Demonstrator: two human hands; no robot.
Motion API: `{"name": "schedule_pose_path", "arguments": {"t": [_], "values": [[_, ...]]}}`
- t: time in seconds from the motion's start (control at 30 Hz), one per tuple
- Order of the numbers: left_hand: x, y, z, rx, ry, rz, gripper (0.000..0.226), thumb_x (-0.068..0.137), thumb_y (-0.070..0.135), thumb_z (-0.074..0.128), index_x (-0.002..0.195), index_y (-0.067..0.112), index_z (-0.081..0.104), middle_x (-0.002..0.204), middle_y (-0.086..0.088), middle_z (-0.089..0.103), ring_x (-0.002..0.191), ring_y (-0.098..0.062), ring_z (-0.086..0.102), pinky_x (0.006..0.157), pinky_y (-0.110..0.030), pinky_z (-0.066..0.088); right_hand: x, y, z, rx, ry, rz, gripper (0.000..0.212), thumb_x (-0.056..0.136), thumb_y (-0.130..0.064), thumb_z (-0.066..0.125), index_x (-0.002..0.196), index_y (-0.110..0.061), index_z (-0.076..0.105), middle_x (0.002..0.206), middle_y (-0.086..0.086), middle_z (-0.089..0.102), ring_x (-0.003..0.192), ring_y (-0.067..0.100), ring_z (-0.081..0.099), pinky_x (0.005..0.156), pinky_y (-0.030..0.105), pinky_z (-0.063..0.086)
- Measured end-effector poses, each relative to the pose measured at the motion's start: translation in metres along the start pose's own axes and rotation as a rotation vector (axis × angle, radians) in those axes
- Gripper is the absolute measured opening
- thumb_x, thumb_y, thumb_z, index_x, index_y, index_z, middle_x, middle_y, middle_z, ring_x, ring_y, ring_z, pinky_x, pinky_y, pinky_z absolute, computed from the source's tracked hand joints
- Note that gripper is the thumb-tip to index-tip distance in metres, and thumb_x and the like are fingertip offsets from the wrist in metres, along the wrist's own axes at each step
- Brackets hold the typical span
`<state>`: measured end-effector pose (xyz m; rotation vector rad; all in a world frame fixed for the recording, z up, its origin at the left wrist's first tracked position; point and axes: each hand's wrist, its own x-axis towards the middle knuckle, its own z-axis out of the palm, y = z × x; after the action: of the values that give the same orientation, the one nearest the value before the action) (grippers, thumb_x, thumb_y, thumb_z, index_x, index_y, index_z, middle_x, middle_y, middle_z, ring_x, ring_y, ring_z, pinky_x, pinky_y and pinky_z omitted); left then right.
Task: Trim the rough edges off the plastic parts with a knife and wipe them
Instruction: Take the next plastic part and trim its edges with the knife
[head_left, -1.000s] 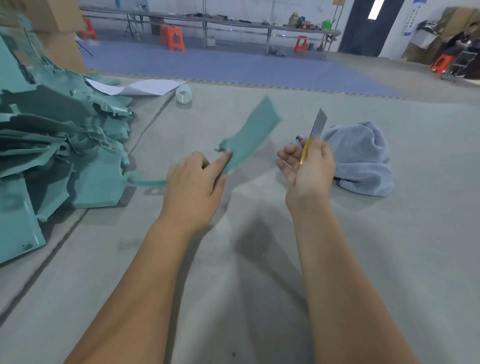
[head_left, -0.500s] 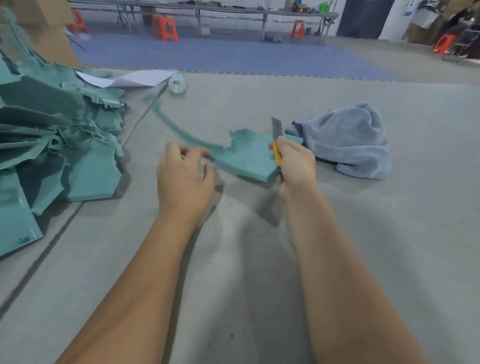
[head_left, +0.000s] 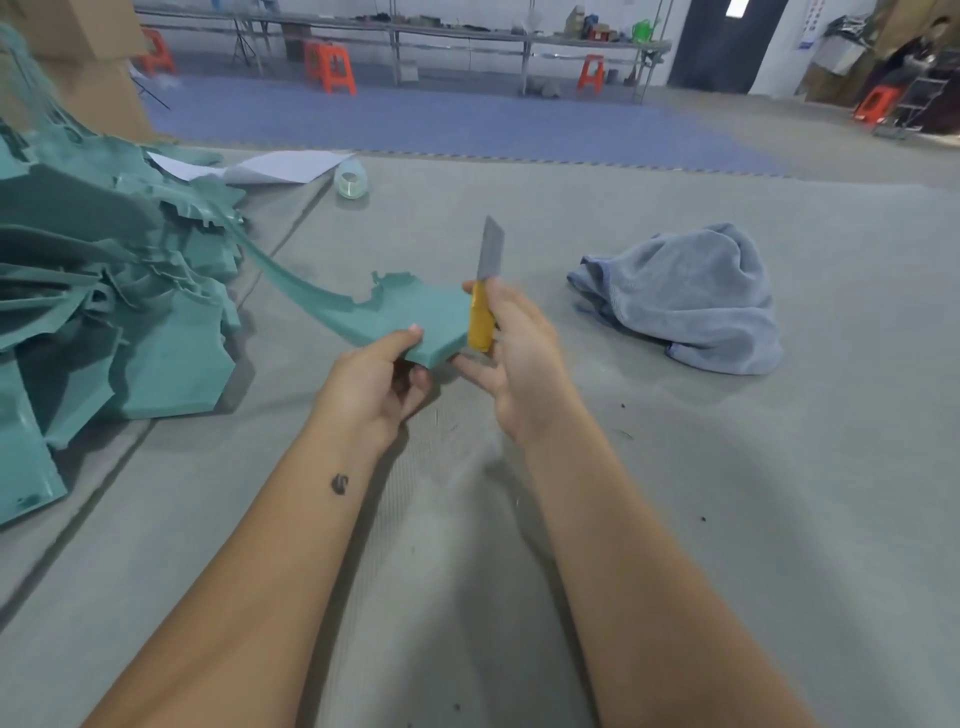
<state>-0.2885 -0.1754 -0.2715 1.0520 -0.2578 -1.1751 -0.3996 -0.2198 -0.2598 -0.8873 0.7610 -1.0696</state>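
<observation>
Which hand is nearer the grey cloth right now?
Right. The right hand, holding the knife, is just left of the grey cloth with bare mat between them. The left hand, holding the green plastic part, sits farther left.

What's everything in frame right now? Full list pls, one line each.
plastic part: one, teal, held above the grey mat at centre, its long thin tail reaching left
knife: one, yellow handle with grey blade pointing up, in the right hand beside the part's right edge
cloth: one, grey-blue, crumpled on the mat to the right
pile of plastic parts: many, teal, heaped at left
paper sheets: a few, white, behind the pile
tape roll: one, clear, on the mat near the paper
stools: several, orange, along the far benches
mat: one, grey, under everything near
left hand: one, gripping the part's near edge
right hand: one, closed on the knife handle
</observation>
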Motion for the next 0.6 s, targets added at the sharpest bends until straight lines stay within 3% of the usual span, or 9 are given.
{"name": "schedule_pose_path", "arguments": {"t": [0.1,0.2,0.33,0.5,0.6], "values": [[0.003,0.003,-0.004,-0.100,0.009,-0.030,0.007,0.089,0.009,0.064,0.084,0.014,0.062,0.061,0.003,0.067,0.048,-0.005,0.059,0.043,-0.013,0.046,0.003,0.001,-0.009,-0.049,0.188,-0.104,0.021,0.100,-0.031,0.052,0.088,-0.023,0.066,0.073,-0.015,0.066,0.069,0.000,0.061,0.072,0.030,0.057],[0.006,0.008,-0.005,-0.220,0.020,-0.076,0.010,0.091,0.009,0.062,0.082,0.010,0.060,0.064,-0.001,0.065,0.046,-0.008,0.059,0.042,-0.016,0.048,0.005,0.006,-0.022,-0.051,0.303,-0.220,0.023,0.102,-0.026,0.049,0.086,-0.018,0.063,0.075,-0.002,0.058,0.064,0.010,0.050,0.060,0.023,0.046],[0.010,0.015,0.003,-0.267,-0.059,-0.199,0.012,0.094,0.011,0.058,0.082,0.007,0.058,0.068,-0.004,0.062,0.044,-0.009,0.056,0.038,-0.014,0.044,0.004,0.014,-0.025,-0.153,0.243,-0.302,0.025,0.103,-0.023,0.047,0.085,-0.015,0.062,0.056,-0.001,0.049,0.045,0.006,0.038,0.042,0.016,0.032],[0.013,0.010,-0.003,-0.456,-0.222,-0.202,0.023,0.100,0.021,0.045,0.083,0.008,0.055,0.050,-0.001,0.052,0.035,-0.004,0.046,0.038,-0.009,0.040,0.003,0.010,-0.019,-0.191,0.174,-0.151,0.045,0.104,-0.040,0.036,0.084,-0.016,0.069,0.052,-0.004,0.050,0.043,0.006,0.035,0.042,0.016,0.028],[0.018,0.014,-0.010,-0.518,-0.233,-0.203,0.027,0.100,0.024,0.044,0.081,0.008,0.056,0.049,0.001,0.047,0.035,-0.004,0.044,0.039,-0.008,0.039,0.007,0.011,-0.014,-0.186,0.112,-0.087,0.059,0.104,-0.047,0.029,0.078,-0.016,0.072,0.052,-0.002,0.049,0.043,0.006,0.034,0.041,0.016,0.028]]}}
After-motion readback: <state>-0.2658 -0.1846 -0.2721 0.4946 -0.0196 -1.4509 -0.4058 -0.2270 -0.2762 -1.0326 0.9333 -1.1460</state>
